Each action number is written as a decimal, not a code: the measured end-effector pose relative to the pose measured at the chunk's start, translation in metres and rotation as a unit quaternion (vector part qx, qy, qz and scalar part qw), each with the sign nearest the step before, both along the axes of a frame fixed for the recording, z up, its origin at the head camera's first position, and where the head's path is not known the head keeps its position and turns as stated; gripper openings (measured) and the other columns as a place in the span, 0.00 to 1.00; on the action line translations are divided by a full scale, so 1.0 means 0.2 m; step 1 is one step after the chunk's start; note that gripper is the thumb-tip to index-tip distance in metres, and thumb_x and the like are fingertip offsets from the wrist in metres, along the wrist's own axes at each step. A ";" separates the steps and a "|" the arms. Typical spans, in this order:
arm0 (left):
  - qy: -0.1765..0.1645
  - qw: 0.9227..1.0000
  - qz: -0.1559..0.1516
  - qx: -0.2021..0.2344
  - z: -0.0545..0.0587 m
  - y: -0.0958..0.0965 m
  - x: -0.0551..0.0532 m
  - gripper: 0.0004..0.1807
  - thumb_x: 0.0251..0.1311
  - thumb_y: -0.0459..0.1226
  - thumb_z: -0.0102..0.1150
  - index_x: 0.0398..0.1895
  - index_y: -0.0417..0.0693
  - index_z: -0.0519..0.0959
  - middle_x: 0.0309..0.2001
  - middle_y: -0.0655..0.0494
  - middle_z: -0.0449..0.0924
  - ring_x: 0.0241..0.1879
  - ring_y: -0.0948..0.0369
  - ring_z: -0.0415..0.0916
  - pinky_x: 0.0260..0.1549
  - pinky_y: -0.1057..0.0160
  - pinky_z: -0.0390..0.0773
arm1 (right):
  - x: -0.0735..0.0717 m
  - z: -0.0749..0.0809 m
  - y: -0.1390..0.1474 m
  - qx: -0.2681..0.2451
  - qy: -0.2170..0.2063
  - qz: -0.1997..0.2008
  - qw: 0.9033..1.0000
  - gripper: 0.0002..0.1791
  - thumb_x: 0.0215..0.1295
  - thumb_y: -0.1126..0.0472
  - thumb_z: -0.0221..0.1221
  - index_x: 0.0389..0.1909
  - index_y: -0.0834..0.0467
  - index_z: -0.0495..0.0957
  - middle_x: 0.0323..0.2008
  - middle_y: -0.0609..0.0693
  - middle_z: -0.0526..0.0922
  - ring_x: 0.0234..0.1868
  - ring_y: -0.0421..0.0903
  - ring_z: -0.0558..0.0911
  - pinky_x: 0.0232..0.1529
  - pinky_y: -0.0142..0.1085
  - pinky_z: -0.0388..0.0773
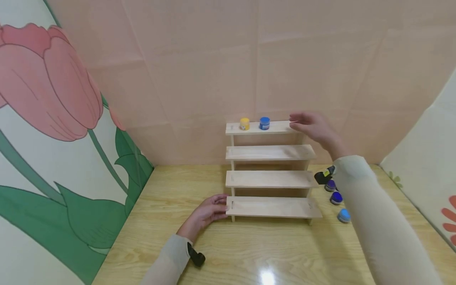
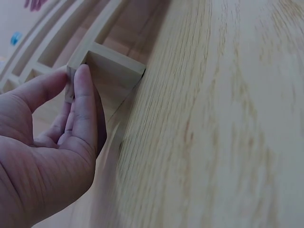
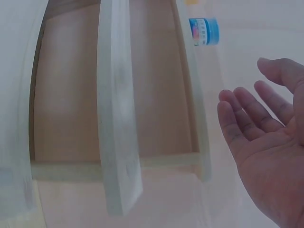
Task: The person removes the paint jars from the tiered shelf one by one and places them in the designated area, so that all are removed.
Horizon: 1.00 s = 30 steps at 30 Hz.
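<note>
A four-tier stepped shelf (image 1: 272,179) of pale wood stands on the table. At the left end of its lowest step, my left hand (image 1: 208,211) pinches the board's corner between thumb and fingertips, as the left wrist view shows up close. A yellow-lidded jar (image 1: 244,124) and a blue jar (image 1: 265,123) sit upright on the top step, toward its left and middle. My right hand (image 1: 317,128) hovers by the right end of that step, fingers relaxed and apart from the thumb. Nothing is in its grasp in the right wrist view, where the blue jar (image 3: 204,32) sits beyond the fingertips.
On the table right of the shelf are a purple jar (image 1: 330,185), a dark blue jar (image 1: 336,198) and a light blue jar (image 1: 344,215), close beside my right forearm. A pinkish cloth backdrop (image 1: 199,87) rises behind the shelf. Printed panels flank the table (image 1: 228,253).
</note>
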<state>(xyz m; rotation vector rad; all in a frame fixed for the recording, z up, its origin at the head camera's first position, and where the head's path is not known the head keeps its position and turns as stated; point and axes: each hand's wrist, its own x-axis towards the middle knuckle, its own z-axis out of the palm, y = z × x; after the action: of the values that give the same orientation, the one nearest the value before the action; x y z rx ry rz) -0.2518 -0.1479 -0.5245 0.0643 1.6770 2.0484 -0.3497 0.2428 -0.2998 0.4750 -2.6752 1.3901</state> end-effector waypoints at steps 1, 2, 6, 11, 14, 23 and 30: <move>0.000 1.000 0.001 0.001 0.00 0.00 0.00 0.34 0.65 0.25 0.59 0.74 0.35 0.62 0.58 0.47 0.74 0.41 0.59 0.81 0.38 0.65 0.86 | -0.01 -0.01 -0.01 -0.004 -0.001 -0.002 1.000 0.28 0.74 0.57 0.59 0.69 0.65 0.68 0.66 0.65 0.73 0.66 0.59 0.73 0.70 0.55 0.67; -0.002 1.000 0.001 0.003 0.00 0.00 0.00 0.34 0.65 0.25 0.59 0.74 0.35 0.62 0.58 0.46 0.74 0.41 0.59 0.81 0.39 0.65 0.86 | -0.02 -0.01 -0.02 -0.007 -0.002 -0.002 1.000 0.28 0.74 0.58 0.59 0.69 0.66 0.68 0.66 0.65 0.73 0.66 0.59 0.73 0.70 0.55 0.67; 0.000 1.000 -0.002 0.006 -0.02 0.00 0.01 0.34 0.65 0.24 0.58 0.74 0.34 0.61 0.58 0.46 0.74 0.40 0.59 0.82 0.39 0.65 0.86 | -0.03 -0.03 -0.05 -0.020 -0.014 0.002 1.000 0.28 0.74 0.58 0.59 0.70 0.66 0.68 0.67 0.64 0.72 0.67 0.59 0.72 0.71 0.56 0.66; 0.000 1.000 -0.005 0.009 -0.02 0.00 0.02 0.34 0.66 0.24 0.58 0.74 0.34 0.61 0.58 0.45 0.74 0.40 0.59 0.82 0.39 0.65 0.86 | -0.03 -0.02 -0.07 -0.014 -0.031 0.000 0.999 0.30 0.75 0.55 0.58 0.72 0.62 0.66 0.68 0.62 0.71 0.69 0.60 0.69 0.72 0.58 0.63; 0.000 1.000 -0.008 0.008 -0.01 0.01 0.03 0.33 0.66 0.25 0.58 0.74 0.35 0.62 0.58 0.45 0.74 0.41 0.59 0.82 0.39 0.64 0.86 | -0.04 -0.01 -0.09 -0.014 -0.040 0.001 0.999 0.31 0.75 0.54 0.58 0.73 0.61 0.65 0.69 0.61 0.70 0.70 0.59 0.68 0.72 0.57 0.63; -0.003 1.000 -0.016 0.013 -0.03 0.02 0.03 0.34 0.66 0.24 0.58 0.75 0.35 0.60 0.58 0.45 0.74 0.42 0.58 0.81 0.38 0.64 0.86 | -0.08 -0.01 -0.18 -0.013 -0.041 0.011 0.999 0.29 0.74 0.56 0.59 0.71 0.62 0.67 0.68 0.63 0.71 0.69 0.60 0.69 0.71 0.57 0.67; -0.008 1.000 -0.013 0.017 -0.04 0.00 0.03 0.34 0.65 0.24 0.59 0.74 0.35 0.62 0.57 0.46 0.75 0.42 0.58 0.81 0.38 0.64 0.86 | -0.12 -0.03 -0.25 0.006 -0.040 0.002 0.999 0.29 0.74 0.53 0.60 0.71 0.58 0.67 0.68 0.60 0.72 0.69 0.59 0.70 0.70 0.55 0.68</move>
<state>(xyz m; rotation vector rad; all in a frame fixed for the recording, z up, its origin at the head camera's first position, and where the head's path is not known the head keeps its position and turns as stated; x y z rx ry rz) -0.2467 -0.1487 -0.5317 0.0811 1.6234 2.0526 -0.3736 0.1924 -0.3051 0.4347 -2.7482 1.4260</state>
